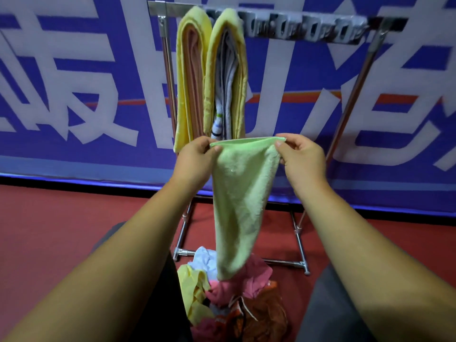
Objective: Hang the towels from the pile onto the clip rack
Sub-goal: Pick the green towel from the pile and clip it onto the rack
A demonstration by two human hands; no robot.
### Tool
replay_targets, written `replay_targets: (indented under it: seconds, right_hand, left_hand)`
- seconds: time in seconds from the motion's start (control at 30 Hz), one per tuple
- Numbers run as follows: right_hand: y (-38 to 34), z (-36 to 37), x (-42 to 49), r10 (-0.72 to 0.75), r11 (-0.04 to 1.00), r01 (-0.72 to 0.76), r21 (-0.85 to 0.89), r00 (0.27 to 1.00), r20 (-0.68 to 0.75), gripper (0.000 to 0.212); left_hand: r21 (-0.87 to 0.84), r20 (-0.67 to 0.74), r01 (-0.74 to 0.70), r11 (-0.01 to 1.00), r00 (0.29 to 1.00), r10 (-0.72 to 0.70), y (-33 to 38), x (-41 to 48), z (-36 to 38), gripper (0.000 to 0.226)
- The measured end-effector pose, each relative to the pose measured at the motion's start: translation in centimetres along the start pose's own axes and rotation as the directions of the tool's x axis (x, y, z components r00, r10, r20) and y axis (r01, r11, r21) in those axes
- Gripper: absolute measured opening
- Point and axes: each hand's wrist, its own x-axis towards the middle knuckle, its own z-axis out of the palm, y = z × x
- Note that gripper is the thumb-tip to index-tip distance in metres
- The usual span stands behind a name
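Left grip [195, 156]: thumb and fingers pinch the left top corner of the green towel [241, 193]. Right grip [303, 156]: thumb and fingers pinch the right top corner. Both grips sit level, and the top hem is stretched nearly taut between them.

Towel position: it is held in the air in front of the rack [370, 70], below the rail. Its top edge runs left to right, roughly parallel to the rail. Its long axis hangs straight down from the grips, and the lower end is over the pile [229, 292] on the floor [49, 230].

Rack: 2 yellow towels [190, 82] hang side by side at the left end of the rail. The row of free clips [308, 28] occupies the rest of the rail to the right.

Key relation: the free clips lie above the grips and offset to the right, so the right grip is the nearer. Judgement: the next move calls for a lift up and to the right with the hem kept level, to meet a clip just beside the second yellow towel. The clips are blurred, so whether they are open cannot be told.
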Motion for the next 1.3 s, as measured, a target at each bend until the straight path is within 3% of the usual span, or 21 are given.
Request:
replay_targets:
  seconds: [0.3,0.53,0.63,0.83,1.0,1.17,1.3]
  right_hand:
    - [-9.7,-0.8,4.3,-0.189,0.979,0.183,-0.085,0.980,-0.069,0.013]
    - [-17.0,-1.9,6.2,-0.288,0.954,0.281,-0.099,0.956,-0.056,0.010]
    - [-19.6,-2.5,6.9,-0.324,0.941,0.318,-0.115,0.945,-0.037,0.009]
    - [-21.9,-1.8,6.9,-0.146,0.985,0.158,-0.073,0.979,0.143,0.015]
    - [-21.5,-0.5,5.3,-0.012,0.999,0.007,0.037,0.992,0.124,0.021]
    - [-20.0,1.2,4.1,0.004,0.998,-0.012,0.062,0.992,0.128,0.016]
    - [-19.2,2.8,3.1,-0.089,0.992,0.099,-0.074,0.987,0.135,0.017]
  left_hand:
    - [0.032,-0.080,-0.171,0.985,0.982,0.173,11.1,5.3,-4.1,0.031]
    - [-0.069,-0.133,-0.169,0.983,0.978,0.158,18.2,7.6,-6.8,0.035]
    - [-0.106,-0.111,-0.152,0.983,0.984,0.140,20.6,7.8,-7.7,0.024]
    - [-0.159,-0.135,0.000,0.987,0.991,-0.021,22.2,7.7,-8.2,0.025]
    - [-0.221,-0.161,0.098,0.970,0.978,-0.135,21.3,7.0,-8.0,0.014]
    - [-0.155,-0.169,0.072,0.985,0.981,-0.098,19.9,5.9,-6.8,0.015]
    - [-0.087,-0.140,-0.032,0.996,0.990,0.019,19.4,5.2,-5.0,0.019]
